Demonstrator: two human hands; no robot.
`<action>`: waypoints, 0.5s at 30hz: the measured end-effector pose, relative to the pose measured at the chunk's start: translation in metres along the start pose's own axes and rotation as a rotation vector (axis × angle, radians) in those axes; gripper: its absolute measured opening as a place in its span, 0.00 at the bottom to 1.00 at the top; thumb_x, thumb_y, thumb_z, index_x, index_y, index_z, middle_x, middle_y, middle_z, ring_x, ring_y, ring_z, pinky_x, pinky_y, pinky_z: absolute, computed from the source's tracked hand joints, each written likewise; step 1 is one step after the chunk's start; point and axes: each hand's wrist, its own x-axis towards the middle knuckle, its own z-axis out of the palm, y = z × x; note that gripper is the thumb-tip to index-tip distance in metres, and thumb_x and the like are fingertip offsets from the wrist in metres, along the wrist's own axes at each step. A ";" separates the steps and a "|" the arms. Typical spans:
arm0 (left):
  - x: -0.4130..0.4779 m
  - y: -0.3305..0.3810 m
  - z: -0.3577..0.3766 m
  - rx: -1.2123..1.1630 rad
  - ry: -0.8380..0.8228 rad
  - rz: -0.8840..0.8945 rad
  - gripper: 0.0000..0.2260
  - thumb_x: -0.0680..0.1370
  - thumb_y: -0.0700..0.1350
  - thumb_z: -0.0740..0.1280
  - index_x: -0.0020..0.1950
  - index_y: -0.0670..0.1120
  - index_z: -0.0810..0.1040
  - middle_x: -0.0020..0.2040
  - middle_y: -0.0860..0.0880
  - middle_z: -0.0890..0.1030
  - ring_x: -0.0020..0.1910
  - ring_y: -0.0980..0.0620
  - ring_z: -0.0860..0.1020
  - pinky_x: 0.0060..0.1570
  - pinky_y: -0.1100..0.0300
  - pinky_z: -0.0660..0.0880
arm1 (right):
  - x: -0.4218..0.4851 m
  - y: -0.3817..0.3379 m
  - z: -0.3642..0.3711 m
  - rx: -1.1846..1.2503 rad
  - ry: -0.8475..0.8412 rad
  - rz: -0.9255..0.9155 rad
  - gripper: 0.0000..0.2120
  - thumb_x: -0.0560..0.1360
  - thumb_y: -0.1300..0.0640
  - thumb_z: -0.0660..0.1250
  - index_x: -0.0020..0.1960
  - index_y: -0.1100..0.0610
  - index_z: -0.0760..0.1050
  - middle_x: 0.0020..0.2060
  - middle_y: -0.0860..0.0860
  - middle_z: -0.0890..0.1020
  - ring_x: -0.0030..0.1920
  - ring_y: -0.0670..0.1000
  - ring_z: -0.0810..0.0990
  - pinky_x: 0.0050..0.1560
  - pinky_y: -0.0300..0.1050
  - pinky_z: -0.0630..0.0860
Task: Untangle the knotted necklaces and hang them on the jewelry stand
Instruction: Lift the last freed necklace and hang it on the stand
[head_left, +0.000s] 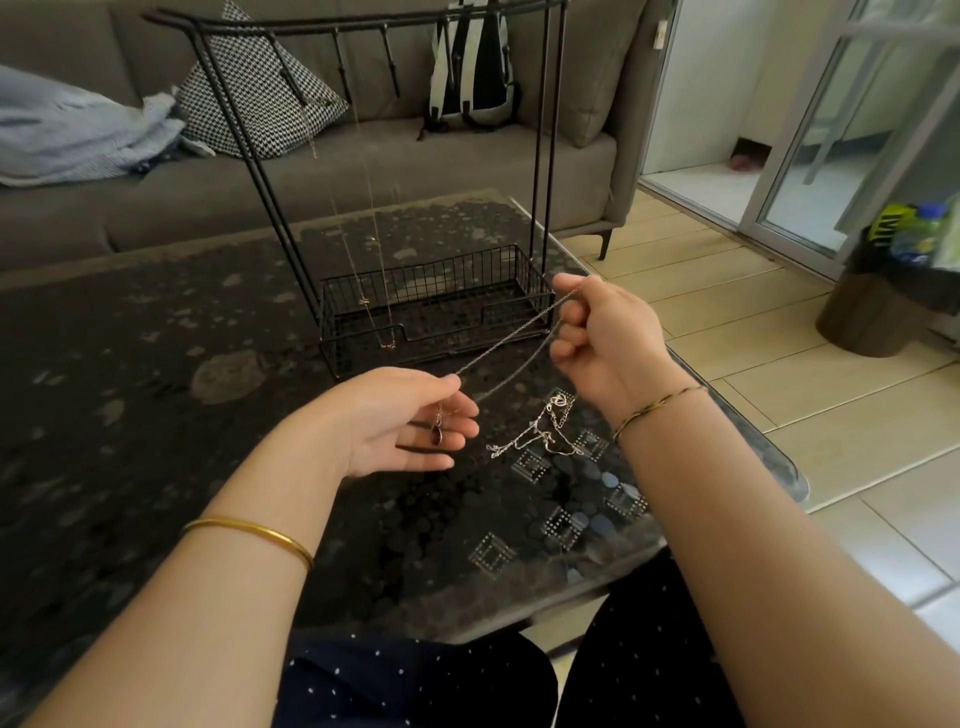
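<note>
I am pinching one end of a thin silver chain (511, 345) between the thumb and forefinger of my left hand (410, 421), my other fingers lying loosely spread beneath so that the dark red teardrop pendant (436, 437) is dangling over my palm instead of swinging free. My right hand (608, 332) is curling round the far end, higher and further out, so the chain is running taut in two strands between my hands; I judge I am stretching it this way to check it for knots. Just beyond my left fingertips, below my right wrist, a tangle of pale silver chains (545, 434) is lying on the dark pebble-patterned glass table (156, 389), waiting its turn. Further on, the black wire jewelry stand (254, 161) is standing with its mesh basket (436, 312) facing me, and fine gold-toned necklaces (365, 301) are hanging from its pegs. A grey fabric sofa (441, 166) is sitting behind.
</note>
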 end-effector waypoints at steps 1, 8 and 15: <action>0.001 0.000 0.000 -0.017 -0.015 -0.013 0.14 0.81 0.48 0.61 0.48 0.40 0.81 0.42 0.44 0.85 0.41 0.49 0.81 0.44 0.53 0.80 | 0.000 0.000 0.000 0.011 0.009 0.013 0.15 0.82 0.57 0.54 0.44 0.58 0.76 0.26 0.48 0.67 0.22 0.44 0.62 0.22 0.35 0.64; 0.007 -0.005 -0.004 -0.044 -0.046 0.023 0.08 0.79 0.32 0.61 0.50 0.38 0.80 0.45 0.41 0.84 0.42 0.50 0.82 0.44 0.57 0.82 | 0.000 -0.003 0.001 0.091 0.054 -0.003 0.20 0.82 0.49 0.52 0.43 0.59 0.76 0.32 0.52 0.73 0.31 0.48 0.74 0.31 0.41 0.77; 0.013 -0.010 -0.007 0.084 0.043 0.139 0.15 0.74 0.24 0.63 0.51 0.42 0.78 0.53 0.41 0.79 0.45 0.49 0.83 0.39 0.61 0.81 | 0.001 -0.003 0.002 0.009 0.049 -0.064 0.19 0.81 0.44 0.53 0.45 0.56 0.76 0.39 0.51 0.78 0.45 0.51 0.80 0.52 0.47 0.78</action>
